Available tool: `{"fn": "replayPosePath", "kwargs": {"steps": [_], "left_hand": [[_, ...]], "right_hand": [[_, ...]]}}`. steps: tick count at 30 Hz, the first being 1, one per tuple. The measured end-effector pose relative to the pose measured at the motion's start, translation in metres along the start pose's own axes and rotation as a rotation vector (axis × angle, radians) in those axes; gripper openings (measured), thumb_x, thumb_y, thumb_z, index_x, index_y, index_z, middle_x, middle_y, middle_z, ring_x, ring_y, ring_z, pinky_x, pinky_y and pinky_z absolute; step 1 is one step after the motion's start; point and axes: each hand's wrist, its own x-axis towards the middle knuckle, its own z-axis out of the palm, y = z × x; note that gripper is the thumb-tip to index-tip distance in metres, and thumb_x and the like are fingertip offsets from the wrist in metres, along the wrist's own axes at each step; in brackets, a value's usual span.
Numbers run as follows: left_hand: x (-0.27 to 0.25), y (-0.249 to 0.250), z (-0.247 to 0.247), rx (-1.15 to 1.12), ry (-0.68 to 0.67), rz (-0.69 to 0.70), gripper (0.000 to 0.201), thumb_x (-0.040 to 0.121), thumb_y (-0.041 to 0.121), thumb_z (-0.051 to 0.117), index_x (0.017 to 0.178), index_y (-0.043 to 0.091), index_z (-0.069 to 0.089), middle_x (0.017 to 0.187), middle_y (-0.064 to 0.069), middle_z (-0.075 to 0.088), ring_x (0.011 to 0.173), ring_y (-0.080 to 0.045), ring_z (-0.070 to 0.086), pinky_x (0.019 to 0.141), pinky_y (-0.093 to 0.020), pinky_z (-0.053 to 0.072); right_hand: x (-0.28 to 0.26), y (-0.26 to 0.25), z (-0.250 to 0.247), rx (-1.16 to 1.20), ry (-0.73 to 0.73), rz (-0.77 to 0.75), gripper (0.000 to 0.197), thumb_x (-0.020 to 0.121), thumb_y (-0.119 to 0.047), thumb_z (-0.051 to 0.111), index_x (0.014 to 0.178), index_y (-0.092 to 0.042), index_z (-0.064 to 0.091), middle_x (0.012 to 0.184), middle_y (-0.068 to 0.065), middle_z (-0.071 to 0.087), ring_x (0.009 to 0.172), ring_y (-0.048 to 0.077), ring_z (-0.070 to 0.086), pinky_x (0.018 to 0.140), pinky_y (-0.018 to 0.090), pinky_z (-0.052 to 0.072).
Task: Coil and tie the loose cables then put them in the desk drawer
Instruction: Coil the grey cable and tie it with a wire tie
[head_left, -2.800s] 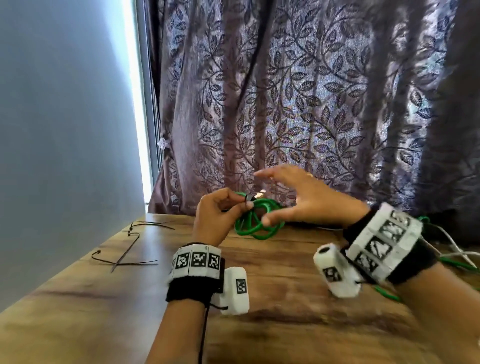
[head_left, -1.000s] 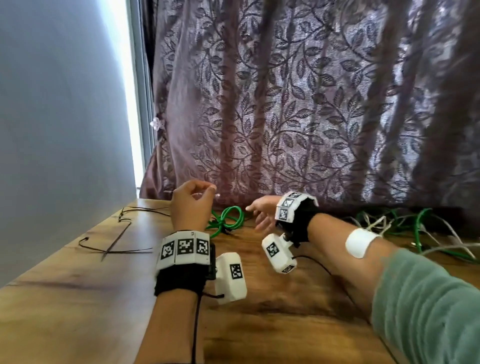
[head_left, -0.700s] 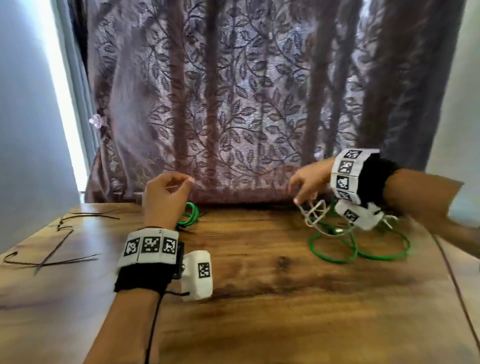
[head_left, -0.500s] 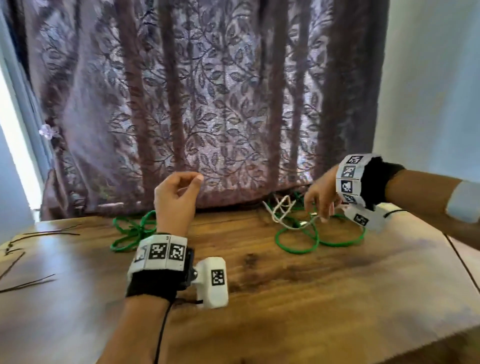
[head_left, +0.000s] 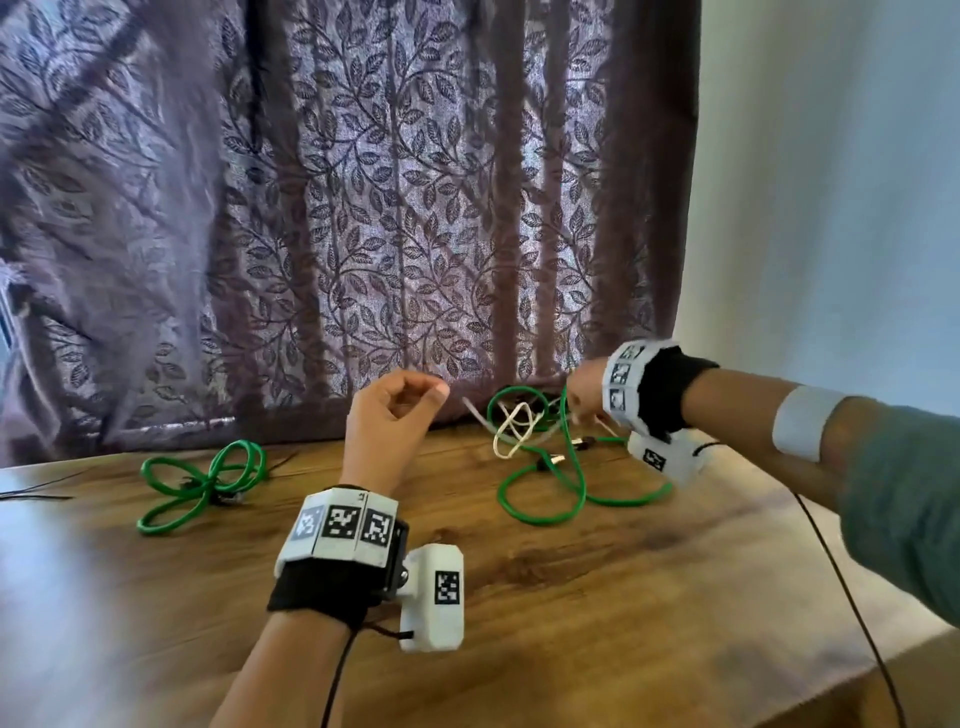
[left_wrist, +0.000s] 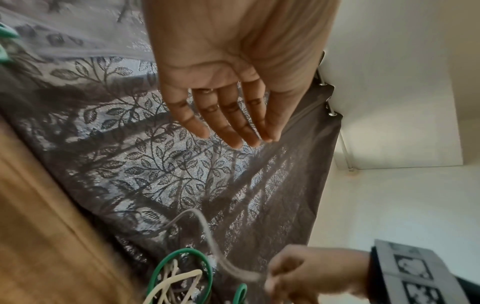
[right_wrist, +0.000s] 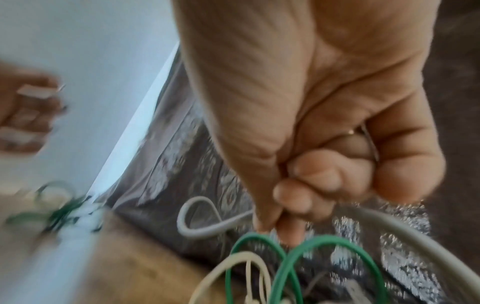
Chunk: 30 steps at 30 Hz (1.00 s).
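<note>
A green cable coil (head_left: 202, 483), tied in the middle, lies on the wooden desk (head_left: 597, 597) at the left. By the curtain at the right is a loose tangle: a green cable (head_left: 571, 488), a white cable (head_left: 514, 431) and a grey cable (head_left: 475, 408). My right hand (head_left: 582, 395) pinches the grey cable (right_wrist: 197, 232) between curled fingers (right_wrist: 298, 195) and lifts it off the pile. My left hand (head_left: 395, 410) hovers above the desk between coil and tangle. Its fingers (left_wrist: 228, 115) are nearly straight, and I see nothing in them.
Thin black ties (head_left: 31, 491) lie at the desk's far left edge. A leaf-patterned curtain (head_left: 389, 234) hangs right behind the desk, touching the cables. The desk's right edge (head_left: 883, 654) runs under my right forearm. No drawer is in view.
My right hand left the green coil, crossed to the tangle on the right and took hold of the grey cable. The coil now lies on the desk. My head view swung right.
</note>
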Motion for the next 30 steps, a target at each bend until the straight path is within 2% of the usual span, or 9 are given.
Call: {"fn": "replayPosePath", "kwargs": {"steps": [5,8,11,16,20,22,25,27,30], "left_hand": [[-0.001,-0.01,-0.005,-0.014,-0.003,-0.074,0.009,0.083,0.016,0.069,0.075,0.022,0.068,0.072,0.003,0.067,0.07,-0.013,0.059,0.074,-0.029,0.048],[-0.002,-0.009,-0.002,-0.012,-0.02,-0.071,0.009,0.083,0.016,0.069,0.075,0.021,0.067,0.069,0.004,0.066,0.065,-0.007,0.056,0.068,-0.022,0.045],[-0.004,-0.011,0.001,0.003,-0.057,-0.061,0.012,0.083,0.012,0.069,0.074,0.02,0.067,0.064,0.009,0.063,0.057,0.004,0.053,0.062,-0.013,0.042],[-0.009,-0.008,0.017,0.087,-0.156,-0.073,0.009,0.08,0.017,0.072,0.088,0.016,0.067,0.087,0.001,0.068,0.079,-0.013,0.062,0.069,-0.014,0.047],[-0.002,0.007,0.038,0.131,-0.154,-0.022,0.069,0.07,0.031,0.08,0.128,0.021,0.044,0.119,-0.001,0.038,0.094,-0.016,0.056,0.079,-0.018,0.049],[0.006,0.022,0.044,0.125,-0.195,0.028,0.069,0.065,0.036,0.082,0.121,0.022,0.045,0.116,-0.003,0.043,0.092,-0.018,0.059,0.074,-0.022,0.049],[0.009,0.042,0.05,-0.203,-0.285,-0.042,0.034,0.077,0.034,0.073,0.098,0.024,0.047,0.088,-0.002,0.06,0.063,0.001,0.061,0.053,-0.012,0.044],[0.008,0.045,0.048,-0.456,-0.226,-0.153,0.021,0.086,0.041,0.058,0.098,0.024,0.054,0.084,0.005,0.065,0.062,-0.003,0.059,0.054,-0.017,0.044],[0.008,0.032,0.043,-0.652,-0.069,-0.227,0.024,0.097,0.029,0.041,0.089,0.019,0.061,0.075,0.007,0.069,0.061,-0.007,0.058,0.052,-0.018,0.043]], "right_hand": [[-0.043,0.019,-0.074,0.374,0.258,0.055,0.031,0.096,-0.028,0.047,0.087,-0.006,0.067,0.069,0.003,0.057,0.069,0.02,0.053,0.053,0.021,0.035],[-0.05,0.043,-0.099,0.561,0.467,0.016,0.034,0.094,-0.03,0.051,0.062,-0.022,0.058,0.057,-0.004,0.057,0.054,0.011,0.053,0.054,0.021,0.035],[-0.062,0.054,-0.129,0.737,0.526,-0.049,0.03,0.094,-0.028,0.054,0.065,-0.021,0.062,0.038,-0.01,0.055,0.037,-0.001,0.051,0.052,0.017,0.04],[-0.08,0.042,-0.154,0.987,0.287,-0.116,0.026,0.094,-0.022,0.055,0.074,-0.009,0.066,0.038,-0.006,0.046,0.035,0.006,0.038,0.043,0.018,0.029],[-0.089,0.0,-0.145,0.947,-0.139,-0.295,0.025,0.098,-0.017,0.043,0.087,-0.008,0.062,0.047,-0.006,0.051,0.042,0.007,0.048,0.047,0.019,0.038],[-0.089,-0.022,-0.137,0.874,-0.201,-0.316,0.024,0.099,-0.015,0.041,0.087,-0.01,0.061,0.046,-0.006,0.056,0.042,0.005,0.054,0.047,0.018,0.043],[-0.086,-0.036,-0.132,0.9,-0.189,-0.349,0.025,0.1,-0.012,0.039,0.084,-0.008,0.058,0.049,-0.004,0.061,0.045,0.006,0.059,0.049,0.017,0.047],[-0.088,-0.035,-0.133,0.963,-0.195,-0.396,0.026,0.1,-0.013,0.039,0.082,-0.008,0.057,0.054,-0.003,0.064,0.053,0.009,0.062,0.061,0.022,0.048],[-0.093,-0.029,-0.124,1.06,-0.283,-0.523,0.019,0.099,-0.011,0.039,0.093,-0.007,0.057,0.065,-0.001,0.067,0.061,0.01,0.064,0.068,0.024,0.051]]}}
